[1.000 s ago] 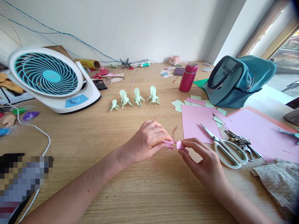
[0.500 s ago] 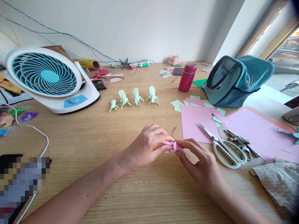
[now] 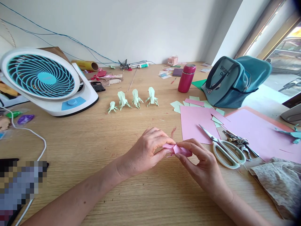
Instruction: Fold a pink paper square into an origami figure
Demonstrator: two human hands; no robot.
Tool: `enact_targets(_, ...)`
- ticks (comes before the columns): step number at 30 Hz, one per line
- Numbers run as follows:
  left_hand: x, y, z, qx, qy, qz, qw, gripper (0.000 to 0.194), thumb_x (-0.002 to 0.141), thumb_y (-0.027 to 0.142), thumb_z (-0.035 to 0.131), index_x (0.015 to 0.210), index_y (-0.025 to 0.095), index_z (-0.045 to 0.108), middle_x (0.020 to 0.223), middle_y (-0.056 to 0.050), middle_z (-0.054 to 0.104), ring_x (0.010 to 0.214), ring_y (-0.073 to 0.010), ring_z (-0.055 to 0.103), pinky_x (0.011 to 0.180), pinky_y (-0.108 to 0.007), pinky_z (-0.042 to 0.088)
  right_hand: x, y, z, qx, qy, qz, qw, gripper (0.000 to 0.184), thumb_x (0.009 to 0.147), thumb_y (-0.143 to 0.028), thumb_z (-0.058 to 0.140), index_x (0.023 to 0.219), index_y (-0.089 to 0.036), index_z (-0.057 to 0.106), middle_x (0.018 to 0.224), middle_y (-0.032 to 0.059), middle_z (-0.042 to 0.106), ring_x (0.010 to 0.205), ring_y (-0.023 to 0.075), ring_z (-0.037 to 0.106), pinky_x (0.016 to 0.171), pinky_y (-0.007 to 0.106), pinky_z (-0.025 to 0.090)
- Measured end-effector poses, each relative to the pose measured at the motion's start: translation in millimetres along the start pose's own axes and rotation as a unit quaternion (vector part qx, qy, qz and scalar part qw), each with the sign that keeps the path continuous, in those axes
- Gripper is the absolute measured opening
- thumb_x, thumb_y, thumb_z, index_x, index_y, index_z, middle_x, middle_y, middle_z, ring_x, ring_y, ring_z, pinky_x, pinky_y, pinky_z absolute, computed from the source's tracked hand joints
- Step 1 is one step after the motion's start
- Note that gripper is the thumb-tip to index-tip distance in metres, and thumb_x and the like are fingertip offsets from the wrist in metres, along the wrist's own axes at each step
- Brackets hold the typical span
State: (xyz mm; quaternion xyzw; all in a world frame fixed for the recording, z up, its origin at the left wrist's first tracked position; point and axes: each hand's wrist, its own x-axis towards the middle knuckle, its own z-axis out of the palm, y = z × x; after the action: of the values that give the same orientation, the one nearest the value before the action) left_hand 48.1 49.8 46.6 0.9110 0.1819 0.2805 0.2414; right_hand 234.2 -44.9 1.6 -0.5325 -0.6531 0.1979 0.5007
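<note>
A small piece of folded pink paper (image 3: 176, 149) is pinched between both hands, just above the wooden table. My left hand (image 3: 151, 147) grips its left end between thumb and fingers. On the other side my right hand (image 3: 200, 159) pinches the right part, thumb below and index finger on top. Part of the paper is hidden behind the fingertips. Several pale green folded paper figures with legs (image 3: 122, 100) stand in a row beyond my hands. White-handled scissors (image 3: 224, 150) lie to the right of my right hand, their tips on a pink paper sheet (image 3: 196, 122).
A white and blue fan (image 3: 70, 100) stands at the left. Behind the pink sheet are a magenta flask (image 3: 187, 78) and a teal backpack (image 3: 231, 83). Keys (image 3: 242, 142) lie beside the scissors, and a patterned cloth (image 3: 279, 185) is at the right edge.
The folded paper has turned slightly, and more of its right end shows beside my right fingers. Both hands keep their pinch. The whole view has shifted a little.
</note>
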Motion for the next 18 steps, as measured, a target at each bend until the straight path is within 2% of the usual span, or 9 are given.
enact_targets(11,2,-5,-4.9,-0.014,0.020,-0.001,1.000,0.008,0.093,0.020,0.067,0.101,0.020,0.068,0.094,-0.001,0.073,0.091,-0.0162,0.061,0.088,-0.032,0.048,0,4,0,0.001,0.013,-0.015,1.000,0.016,0.094,-0.019,0.063,0.108,-0.024,0.069,0.094,0.0045,0.064,0.077,0.0156,0.063,0.066,0.028,0.055)
enact_targets(18,1,-12,-7.1,0.002,0.021,0.049,0.999,0.013,0.095,0.020,0.064,0.108,0.023,0.066,0.097,-0.001,0.073,0.098,-0.0173,0.059,0.093,-0.033,0.048,0,2,0,0.002,0.020,-0.035,0.999,0.020,0.093,-0.014,0.063,0.111,-0.023,0.068,0.098,0.0051,0.064,0.082,0.0153,0.064,0.067,0.027,0.055)
